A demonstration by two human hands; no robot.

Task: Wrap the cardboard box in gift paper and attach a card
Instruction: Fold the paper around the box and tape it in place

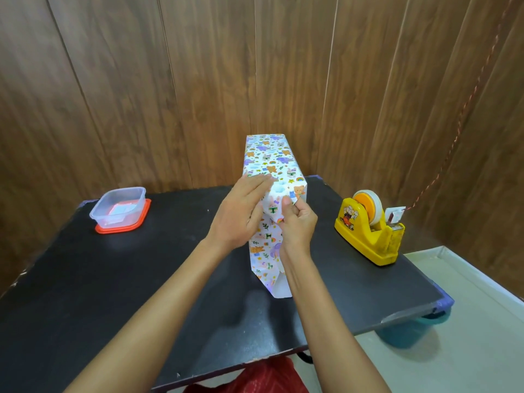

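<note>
Box [268,160] upright, left grip [241,214] pressing side, right grip [297,222] pinching paper flap [276,201]

We see smooth printed gift paper [269,163] covering the box, faintly glossy outside, plain white on the flap's [279,287] underside. The desk [141,279] has a matt black top, scuffed pale along its worn edges. The tape dispenser [368,236] is glossy yellow plastic, grubby near its cutter end. The container [120,207] is clear plastic on an orange-red plastic lid [124,228]. Behind, the wall [170,80] shows brown wood-grain panelling with a soft sheen.
</note>
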